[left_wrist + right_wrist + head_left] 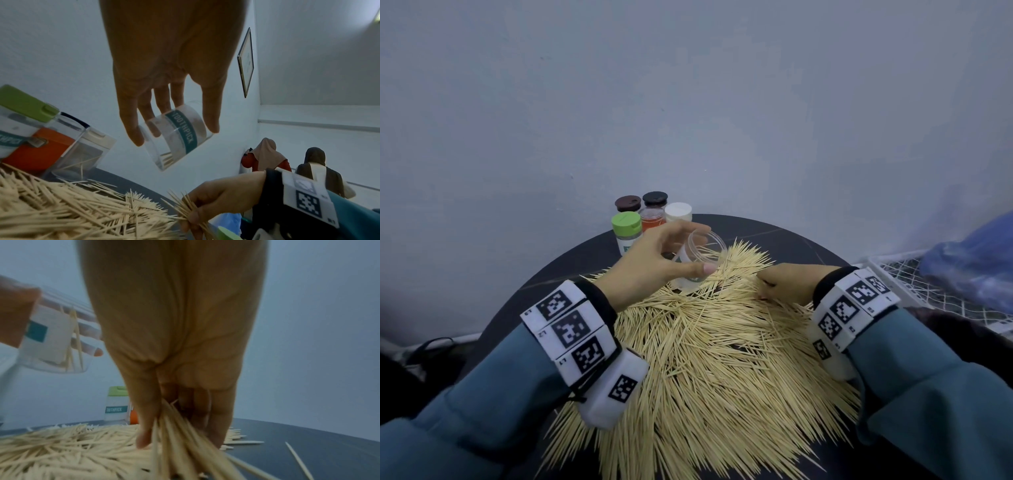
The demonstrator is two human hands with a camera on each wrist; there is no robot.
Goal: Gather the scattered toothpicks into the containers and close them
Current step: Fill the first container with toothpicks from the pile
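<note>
Head view shows the toothpicks (pixel 705 359) spread in a thick pale heap over most of the dark round table (pixel 791 240), from its near edge up toward the far side. Above the heap's far part, the left hand (pixel 654 260) holds an open clear container (pixel 700 260), tilted, with the thumb on one side and the fingers on the other; its grip is curled round the wall. The left wrist view shows a teal TOOTHPICK label on that container (pixel 179 136) and a few picks lying inside at the bottom. The right hand (pixel 787 281) is down on the heap just right of the container, and its grip is closed on a bundle of toothpicks (pixel 176 434), pinched between thumb and fingers, their ends fanning out.

Behind the heap, at the table's far edge against the pale wall, stand more containers close together: one with a green lid (pixel 626 222), an orange one (pixel 652 219), a white-lidded one (pixel 678 211), and two with dark lids (pixel 641 202). A white mesh basket (pixel 928 294) sits off the table to the right.
</note>
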